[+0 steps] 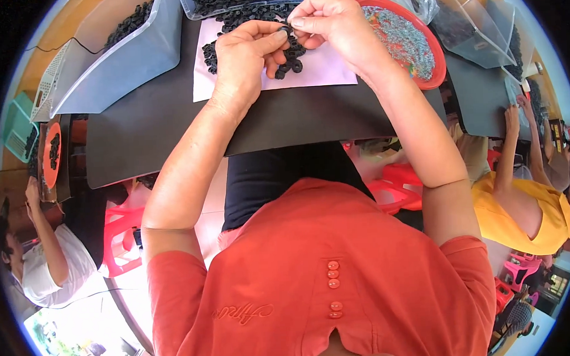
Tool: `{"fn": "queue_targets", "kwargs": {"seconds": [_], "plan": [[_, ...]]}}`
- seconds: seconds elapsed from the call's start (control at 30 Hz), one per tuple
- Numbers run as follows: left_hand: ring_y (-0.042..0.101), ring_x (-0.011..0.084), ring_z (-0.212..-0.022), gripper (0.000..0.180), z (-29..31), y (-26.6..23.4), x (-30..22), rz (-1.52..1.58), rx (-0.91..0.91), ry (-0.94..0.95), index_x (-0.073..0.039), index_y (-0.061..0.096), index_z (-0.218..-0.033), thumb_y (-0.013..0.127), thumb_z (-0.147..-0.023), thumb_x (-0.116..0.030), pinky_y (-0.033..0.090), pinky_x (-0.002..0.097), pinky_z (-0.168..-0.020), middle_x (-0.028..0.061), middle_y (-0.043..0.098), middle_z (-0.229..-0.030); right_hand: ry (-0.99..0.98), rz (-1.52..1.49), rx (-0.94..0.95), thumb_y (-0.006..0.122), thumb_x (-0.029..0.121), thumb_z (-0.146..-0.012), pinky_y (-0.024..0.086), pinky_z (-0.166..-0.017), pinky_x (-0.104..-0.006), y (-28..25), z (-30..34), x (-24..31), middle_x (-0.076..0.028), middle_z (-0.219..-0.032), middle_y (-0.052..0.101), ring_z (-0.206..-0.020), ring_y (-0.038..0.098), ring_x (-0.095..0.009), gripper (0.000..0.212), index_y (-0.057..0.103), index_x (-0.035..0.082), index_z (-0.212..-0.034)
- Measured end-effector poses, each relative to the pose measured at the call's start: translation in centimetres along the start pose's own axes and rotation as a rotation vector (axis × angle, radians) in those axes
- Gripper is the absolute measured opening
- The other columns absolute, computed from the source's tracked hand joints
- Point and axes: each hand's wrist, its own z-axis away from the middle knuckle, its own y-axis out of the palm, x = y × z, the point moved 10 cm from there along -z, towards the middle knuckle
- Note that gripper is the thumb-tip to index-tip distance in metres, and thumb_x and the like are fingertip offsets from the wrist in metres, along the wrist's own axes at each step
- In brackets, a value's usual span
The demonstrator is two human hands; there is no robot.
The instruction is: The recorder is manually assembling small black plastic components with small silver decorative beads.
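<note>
My left hand (246, 54) is closed, with a small black part (286, 30) pinched between thumb and forefinger. Close beside it, the thumb and forefinger of my right hand (333, 25) press together at that part; whatever they pinch is too small to name. Below and around both hands, a heap of small black ring-like parts (290, 66) lies on a pale pinkish sheet (208, 88). To the right of my right hand sits a round red basin (440, 63) holding many tiny silvery-blue pieces (402, 42).
The sheet lies on a dark tabletop (283, 125). A grey bin (127, 67) of black parts stands left, a clear bin (188, 9) of them at the back. Another clear bin (475, 39) and a plastic bag (420, 4) are right. Other people work at both sides, near red stools (121, 237).
</note>
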Motion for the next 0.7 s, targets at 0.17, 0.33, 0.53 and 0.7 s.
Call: {"fn": "queue_targets", "kwargs": {"seconds": [0.17, 0.33, 0.53, 0.7], "plan": [[0.056, 0.0099, -0.059, 0.018, 0.0, -0.1, 0.0, 0.007, -0.005, 0.003, 0.007, 0.062, -0.103, 0.062, -0.09, -0.007, 0.04, 0.0201, -0.047, 0.0094, 0.065, -0.081, -0.035, 0.082, 0.022, 0.061, 0.008, -0.087, 0.049, -0.059, -0.0241, 0.4, -0.2, 0.6, -0.003, -0.077, 0.063, -0.066, 0.058, -0.011, 0.006, 0.063, 0.002, -0.088], [0.056, 0.0098, -0.058, 0.018, 0.2, 0.0, -0.3, 0.016, -0.017, 0.006, 0.007, 0.061, -0.102, 0.062, -0.089, -0.005, 0.041, 0.0206, -0.047, 0.0092, 0.065, -0.08, -0.063, 0.08, 0.044, 0.06, 0.007, -0.087, 0.048, -0.059, -0.0233, 0.7, 0.0, 1.2, -0.002, -0.077, 0.061, -0.065, 0.057, -0.01, 0.006, 0.063, 0.002, -0.088], [0.055, 0.0092, -0.056, 0.017, 0.4, 0.0, -0.8, -0.129, -0.035, 0.071, 0.006, 0.062, -0.1, 0.063, -0.088, -0.005, 0.04, 0.0201, -0.046, 0.0081, 0.065, -0.077, -0.071, 0.023, 0.111, 0.059, 0.007, -0.088, 0.048, -0.06, -0.0233, 1.3, 0.5, 1.1, -0.003, -0.077, 0.061, -0.067, 0.057, -0.01, 0.006, 0.062, 0.002, -0.091], [0.055, 0.0094, -0.057, 0.016, 0.4, 0.0, -1.2, -0.118, -0.058, 0.083, 0.006, 0.062, -0.101, 0.062, -0.089, -0.005, 0.04, 0.0203, -0.047, 0.0083, 0.065, -0.078, -0.018, -0.058, 0.056, 0.059, 0.011, -0.091, 0.049, -0.06, -0.0235, 1.3, 0.9, 0.9, -0.004, -0.077, 0.062, -0.067, 0.059, -0.011, 0.009, 0.061, 0.002, -0.091]]}}
